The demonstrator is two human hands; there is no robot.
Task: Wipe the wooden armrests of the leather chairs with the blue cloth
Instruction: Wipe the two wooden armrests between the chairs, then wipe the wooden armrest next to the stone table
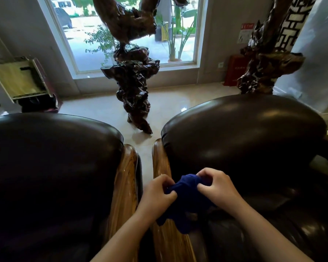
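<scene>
Both forearms are reaching up from the bottom edge of the frame, and I am bunching the blue cloth (187, 190) between them, low and a little right of centre. My left hand (157, 193) is pinching its left side with fingers curled shut, and my right hand (216, 186) is clamping its upper right corner. The cloth is hanging over the right chair's wooden armrest (160, 167), though I cannot tell whether it is touching the wood yet. The left chair's wooden armrest (125, 178) is lying just beside it across a narrow gap, at lower centre. To do this well, I am judging that I should fold the cloth into a flat pad, press it down, and stroke along the grain, keeping it off the dark leather (244, 129).
</scene>
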